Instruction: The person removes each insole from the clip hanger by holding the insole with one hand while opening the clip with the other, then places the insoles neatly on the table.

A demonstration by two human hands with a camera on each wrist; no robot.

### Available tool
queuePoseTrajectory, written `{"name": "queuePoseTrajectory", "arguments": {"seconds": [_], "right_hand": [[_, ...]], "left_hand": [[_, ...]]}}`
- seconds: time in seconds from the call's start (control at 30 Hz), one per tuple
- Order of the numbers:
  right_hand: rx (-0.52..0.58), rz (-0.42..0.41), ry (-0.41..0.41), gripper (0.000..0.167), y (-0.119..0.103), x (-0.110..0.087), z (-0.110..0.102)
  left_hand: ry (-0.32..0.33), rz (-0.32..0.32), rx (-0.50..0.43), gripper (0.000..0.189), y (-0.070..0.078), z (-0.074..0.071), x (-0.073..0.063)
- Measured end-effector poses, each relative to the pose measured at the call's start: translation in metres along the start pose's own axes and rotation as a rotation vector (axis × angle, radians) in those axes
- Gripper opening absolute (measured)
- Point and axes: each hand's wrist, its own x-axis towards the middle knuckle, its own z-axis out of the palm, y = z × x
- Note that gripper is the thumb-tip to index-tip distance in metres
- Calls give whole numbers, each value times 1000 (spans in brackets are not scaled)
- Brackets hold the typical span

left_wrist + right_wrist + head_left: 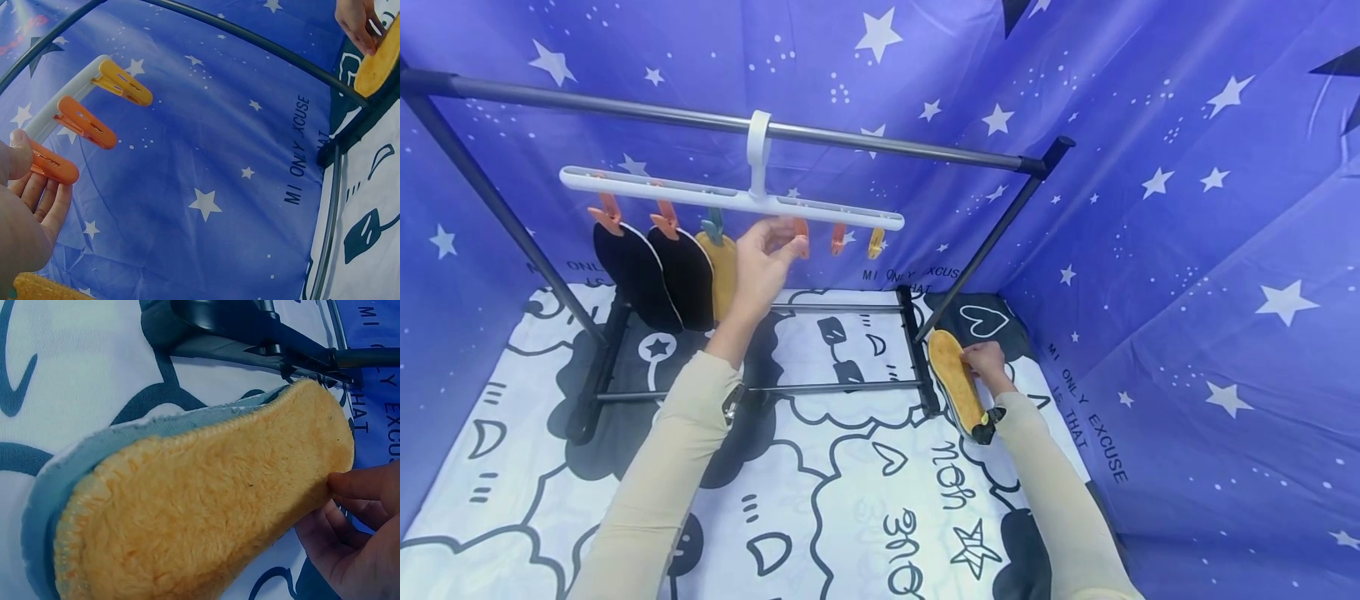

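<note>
A white clip hanger (677, 192) hangs by its hook from a dark metal rail. My left hand (758, 265) pinches an orange clip (56, 167) on it between thumb and fingers; the clip has nothing in it. Down at the right, my right hand (987, 362) pinches the edge of a fuzzy yellow insole (206, 506). A grey-blue insole (40, 531) lies partly hidden beneath that one. Two black insoles (625, 267) and a yellow insole (721, 271) hang from clips left of my left hand.
Another orange clip (838, 239) and a yellow clip (876, 242) hang at the hanger's right end. The rack's rail (895, 142) and slanted legs (981, 250) frame the space. A patterned cloth (842, 467) lies below, with a blue star curtain (1165, 250) behind.
</note>
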Motion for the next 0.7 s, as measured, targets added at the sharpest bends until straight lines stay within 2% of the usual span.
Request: {"name": "queuePoseTrajectory", "arguments": {"seconds": [0.3, 0.5, 0.7], "right_hand": [[-92, -65, 54, 22, 1, 0, 1], [-169, -83, 72, 22, -3, -5, 0], [-193, -94, 99, 20, -3, -7, 0]], "left_hand": [[-9, 4, -8, 29, -1, -1, 0], [-9, 8, -17, 28, 0, -1, 0], [-13, 10, -32, 27, -1, -1, 1]]}}
